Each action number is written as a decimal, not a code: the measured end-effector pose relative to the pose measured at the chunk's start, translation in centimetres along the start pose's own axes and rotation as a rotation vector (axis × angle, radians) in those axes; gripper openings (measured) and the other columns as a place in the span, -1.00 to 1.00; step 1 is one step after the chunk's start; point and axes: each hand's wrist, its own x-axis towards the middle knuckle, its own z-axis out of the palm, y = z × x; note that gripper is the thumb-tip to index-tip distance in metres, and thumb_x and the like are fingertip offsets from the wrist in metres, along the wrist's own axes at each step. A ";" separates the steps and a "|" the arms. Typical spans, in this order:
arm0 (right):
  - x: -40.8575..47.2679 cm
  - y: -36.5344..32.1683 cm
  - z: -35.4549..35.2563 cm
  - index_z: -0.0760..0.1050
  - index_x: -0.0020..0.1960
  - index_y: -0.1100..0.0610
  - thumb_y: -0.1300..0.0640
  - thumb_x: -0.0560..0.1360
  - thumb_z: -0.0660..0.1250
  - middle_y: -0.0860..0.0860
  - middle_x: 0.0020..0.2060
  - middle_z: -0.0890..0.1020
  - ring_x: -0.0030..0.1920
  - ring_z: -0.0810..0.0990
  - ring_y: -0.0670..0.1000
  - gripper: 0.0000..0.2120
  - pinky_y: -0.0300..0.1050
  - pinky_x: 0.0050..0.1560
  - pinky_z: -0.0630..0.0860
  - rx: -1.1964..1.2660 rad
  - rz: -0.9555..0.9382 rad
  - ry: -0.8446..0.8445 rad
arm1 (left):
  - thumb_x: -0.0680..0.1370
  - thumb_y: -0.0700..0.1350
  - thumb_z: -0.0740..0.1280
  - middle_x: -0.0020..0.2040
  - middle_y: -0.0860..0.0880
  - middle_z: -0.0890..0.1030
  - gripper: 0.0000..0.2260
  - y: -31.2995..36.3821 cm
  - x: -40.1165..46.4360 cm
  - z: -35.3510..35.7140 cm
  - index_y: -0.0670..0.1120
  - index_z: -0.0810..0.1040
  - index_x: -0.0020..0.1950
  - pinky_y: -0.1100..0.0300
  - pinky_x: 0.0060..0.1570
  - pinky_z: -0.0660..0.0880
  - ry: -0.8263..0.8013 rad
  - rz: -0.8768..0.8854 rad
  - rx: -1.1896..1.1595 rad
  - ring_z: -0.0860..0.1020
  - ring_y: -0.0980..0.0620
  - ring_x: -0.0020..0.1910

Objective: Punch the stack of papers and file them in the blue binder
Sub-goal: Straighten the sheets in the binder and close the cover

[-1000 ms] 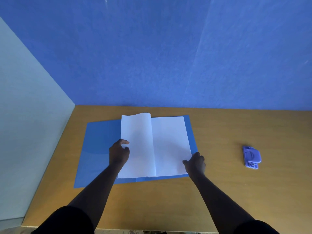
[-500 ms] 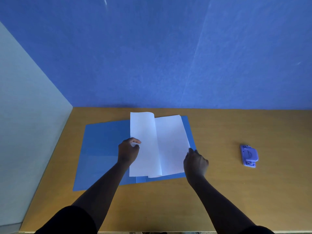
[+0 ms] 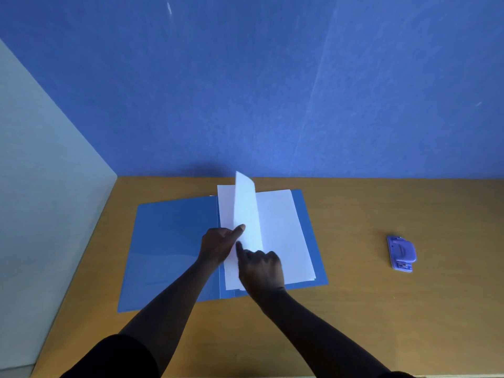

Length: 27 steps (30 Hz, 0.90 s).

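Observation:
The blue binder (image 3: 169, 249) lies open flat on the wooden table. A stack of white papers (image 3: 283, 230) rests on its right half. One sheet (image 3: 245, 205) stands almost upright near the spine. My left hand (image 3: 218, 245) pinches that sheet's near edge with the thumb on top. My right hand (image 3: 260, 266) lies over the papers close beside it, forefinger stretched toward the sheet's base; I cannot see if it grips anything. A purple hole punch (image 3: 401, 253) sits alone on the table to the right.
The wooden table (image 3: 354, 309) ends at a blue wall (image 3: 272, 91) behind and a pale partition (image 3: 41, 200) on the left. Its front edge runs along the bottom of the view.
The left hand has lifted the turned sheet from lying left of the spine to nearly upright. The right hand has slid from the stack's lower right corner leftward to the spine.

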 end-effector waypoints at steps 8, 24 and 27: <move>0.6 2.3 0.1 0.61 0.15 0.07 -0.05 0.58 0.19 0.00 -0.23 0.73 -0.32 0.69 0.00 -0.68 -0.13 -0.20 0.61 0.497 0.232 -0.059 | 0.46 -0.06 0.42 -0.34 -0.12 0.62 -0.74 -1.0 1.0 -1.2 -0.27 0.63 -0.25 0.17 -0.29 0.45 0.017 -0.136 0.002 0.58 -0.06 -0.32; -1.9 11.4 4.9 0.37 0.22 0.26 0.18 0.46 0.39 0.19 0.11 0.57 0.11 0.56 0.21 -0.61 0.00 0.06 0.51 0.480 1.046 -0.513 | 0.44 -0.15 0.38 -0.47 -0.01 0.16 -0.59 -2.5 0.0 -1.7 -0.10 0.16 -0.42 0.19 -0.43 0.10 0.136 0.009 0.137 0.15 0.04 -0.46; -2.0 11.6 4.6 0.47 0.08 0.19 0.20 0.40 0.37 0.08 -0.07 0.64 -0.12 0.57 0.12 -0.74 -0.10 -0.17 0.50 0.525 1.070 -0.429 | 0.45 -0.17 0.38 -0.48 0.02 0.18 -0.62 -2.4 0.0 -1.8 -0.11 0.20 -0.42 0.20 -0.46 0.11 0.156 0.007 0.142 0.17 0.06 -0.47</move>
